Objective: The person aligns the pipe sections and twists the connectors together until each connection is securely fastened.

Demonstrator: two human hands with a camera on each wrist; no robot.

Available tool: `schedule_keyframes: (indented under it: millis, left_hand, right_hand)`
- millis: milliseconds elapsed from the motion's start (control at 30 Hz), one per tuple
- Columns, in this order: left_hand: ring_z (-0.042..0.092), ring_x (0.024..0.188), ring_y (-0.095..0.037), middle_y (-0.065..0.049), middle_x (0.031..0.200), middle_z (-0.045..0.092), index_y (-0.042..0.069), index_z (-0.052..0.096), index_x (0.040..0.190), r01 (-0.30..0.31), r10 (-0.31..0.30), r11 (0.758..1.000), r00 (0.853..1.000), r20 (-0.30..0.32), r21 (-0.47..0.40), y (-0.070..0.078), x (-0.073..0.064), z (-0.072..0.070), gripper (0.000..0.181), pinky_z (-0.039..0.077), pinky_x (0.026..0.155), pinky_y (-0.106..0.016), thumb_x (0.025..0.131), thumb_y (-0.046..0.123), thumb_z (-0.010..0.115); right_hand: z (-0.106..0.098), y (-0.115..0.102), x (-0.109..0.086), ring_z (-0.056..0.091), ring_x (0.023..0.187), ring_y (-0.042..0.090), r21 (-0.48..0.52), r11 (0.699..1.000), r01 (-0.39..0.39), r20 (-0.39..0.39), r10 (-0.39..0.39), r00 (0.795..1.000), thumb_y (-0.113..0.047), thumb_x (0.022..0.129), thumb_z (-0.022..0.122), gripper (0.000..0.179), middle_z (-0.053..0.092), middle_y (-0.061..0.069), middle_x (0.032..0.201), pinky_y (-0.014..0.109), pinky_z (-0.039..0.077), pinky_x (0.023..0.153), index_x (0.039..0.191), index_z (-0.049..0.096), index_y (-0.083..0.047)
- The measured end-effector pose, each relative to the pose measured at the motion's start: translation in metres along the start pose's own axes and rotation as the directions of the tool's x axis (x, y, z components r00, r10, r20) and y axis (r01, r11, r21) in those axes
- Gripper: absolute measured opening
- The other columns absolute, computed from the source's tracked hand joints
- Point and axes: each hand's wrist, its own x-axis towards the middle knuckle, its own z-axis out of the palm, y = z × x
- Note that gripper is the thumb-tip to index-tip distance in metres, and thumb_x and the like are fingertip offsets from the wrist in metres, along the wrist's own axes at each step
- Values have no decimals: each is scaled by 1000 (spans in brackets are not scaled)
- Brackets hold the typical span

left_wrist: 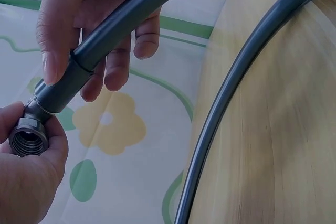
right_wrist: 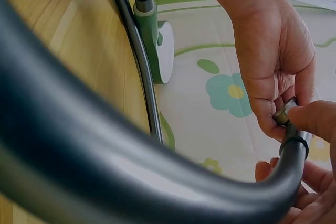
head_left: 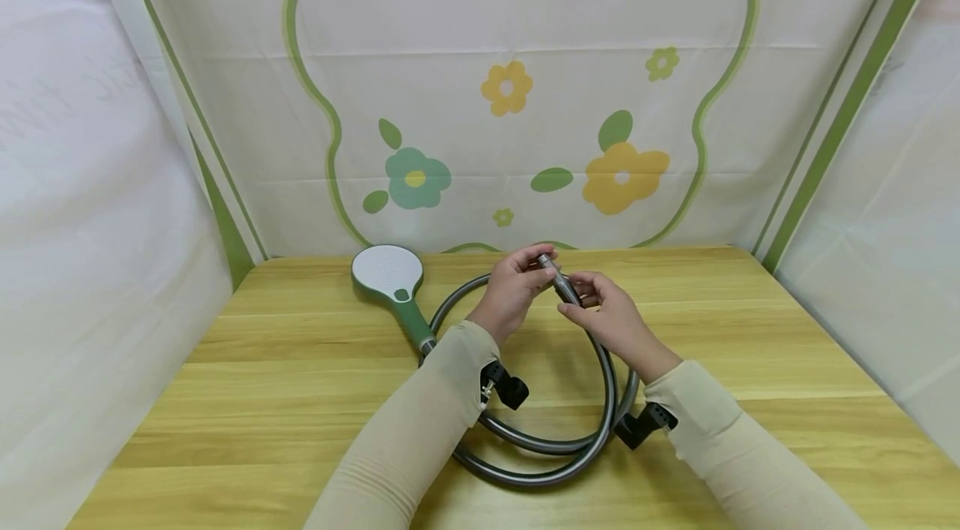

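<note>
I face a pale wall printed with orange and teal flowers, green leaves and a wavy green border. White sheets flank me on both sides. Before me spreads a yellowish wood-grain table.

The left sleeve was long, beige and creased, the right sleeve matched it with a seam near its cuff, while the left wrist mount and right wrist mount were 2 angular black pieces, the former with pale metal hardware.

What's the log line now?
left grip: holds silver hexagonal metal nut; right grip: holds grey tubular hose; round green showerhead: on yellow wooden table
</note>
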Motion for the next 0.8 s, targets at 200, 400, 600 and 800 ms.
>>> schedule_keyframes:
  millis: [200, 400, 600, 800]
  left_hand:
    - [51, 123, -33, -17, 130, 50, -5, 51, 134, -2, 2, 1000, 1000, -7, -3, 0, 0, 0, 40, 43, 104, -37, 94, -10, 52]
    - [53, 120, -31, -16, 127, 52, -5, 53, 132, -5, 5, 1000, 1000, -13, -2, 1, -1, 1, 39, 44, 102, -37, 93, -10, 53]
    - [54, 120, -31, -16, 126, 53, -5, 53, 132, -11, 11, 1000, 1000, -13, 1, 1, -1, 0, 39, 45, 102, -37, 93, -9, 54]
    - [53, 121, -31, -22, 133, 48, -5, 52, 133, -13, 13, 1000, 1000, -3, 9, 1, -1, 0, 39, 45, 102, -37, 94, -9, 53]
  right_hand:
    - [1, 0, -2, 58, 102, 29, -16, 999, 32, -8, -32, 999, -23, 90, 70, 53, 59, 15, 119, 38, 52, 76, 133, 49, -3]
    - [1, -1, -5, 59, 100, 29, -37, 998, 44, -23, -45, 999, -19, 90, 69, 47, 61, 15, 117, 37, 52, 73, 131, 51, -3]
    - [3, -2, -6, 60, 97, 28, -54, 996, 70, -41, -72, 997, -15, 92, 67, 41, 64, 13, 109, 34, 51, 69, 128, 54, -3]
    - [3, 0, -6, 60, 96, 28, -66, 994, 88, -47, -92, 995, -13, 92, 66, 38, 63, 12, 107, 35, 52, 70, 127, 55, -3]
